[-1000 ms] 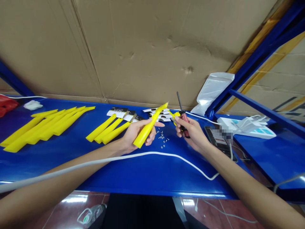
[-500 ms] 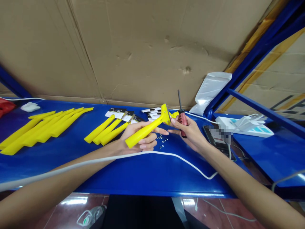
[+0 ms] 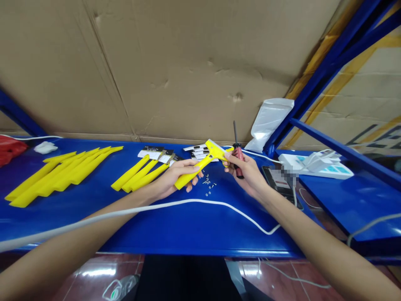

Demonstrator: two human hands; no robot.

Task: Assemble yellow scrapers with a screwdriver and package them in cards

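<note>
A yellow scraper [image 3: 200, 164] with a wide T-shaped head is held up over the table, its head tilted to the right. My left hand [image 3: 175, 177] is closed round the handle, thumb on top. My right hand [image 3: 249, 171] grips a screwdriver [image 3: 239, 159] with a red handle, its dark shaft pointing up. The thumb and a finger of that hand also pinch the right end of the scraper's head. Beneath lie several small screws and nuts [image 3: 207, 182] in a loose heap. Part of another yellow piece shows behind the head.
Yellow handles lie in a large row [image 3: 59, 175] at left and a smaller group [image 3: 138, 175] nearer the middle, beside black-and-white cards [image 3: 152, 151]. A white cable [image 3: 194, 200] crosses in front. At right are a phone [image 3: 278, 184], a power strip [image 3: 326, 165] and a plastic bag [image 3: 269, 121].
The scraper has turned so its flat face and head show, no longer edge-on. My left hand has shifted its grip on the handle; my right thumb now lies on the head.
</note>
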